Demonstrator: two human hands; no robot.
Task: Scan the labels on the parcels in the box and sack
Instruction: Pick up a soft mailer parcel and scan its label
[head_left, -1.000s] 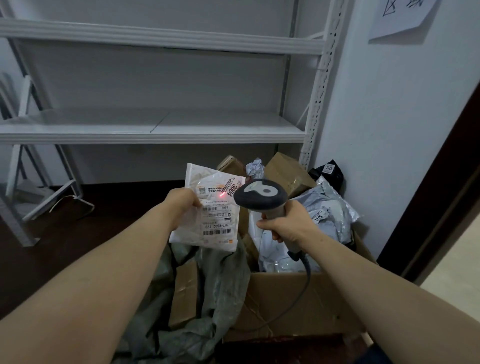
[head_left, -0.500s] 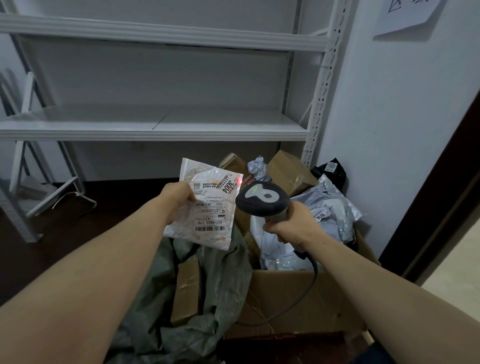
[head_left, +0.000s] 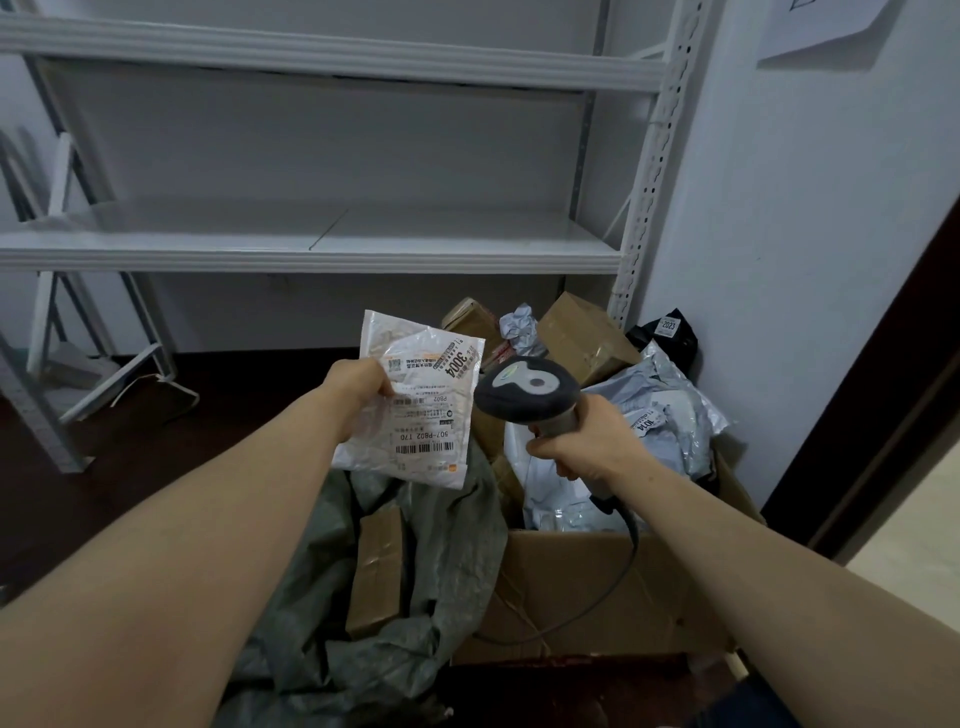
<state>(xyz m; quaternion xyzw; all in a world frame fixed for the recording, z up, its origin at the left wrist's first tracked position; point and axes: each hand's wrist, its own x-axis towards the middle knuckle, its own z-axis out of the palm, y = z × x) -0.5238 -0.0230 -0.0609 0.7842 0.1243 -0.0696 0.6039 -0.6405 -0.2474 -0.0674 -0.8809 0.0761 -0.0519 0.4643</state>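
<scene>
While the left grip (head_left: 363, 387) pinched the left edge of a white parcel (head_left: 421, 415), its printed label turned toward the camera, the right grip (head_left: 582, 441) was wrapped tight around the handle of a grey scanner (head_left: 527, 387) just right of that parcel. Below the left grip lay the green sack (head_left: 447, 561) with a brown parcel (head_left: 376, 566) inside. Below and beyond the right grip stood the cardboard box (head_left: 582, 587), heaped with grey mailers (head_left: 670, 410) and brown cartons (head_left: 582, 332), the scanner's cable (head_left: 618, 577) trailing down its front wall.
</scene>
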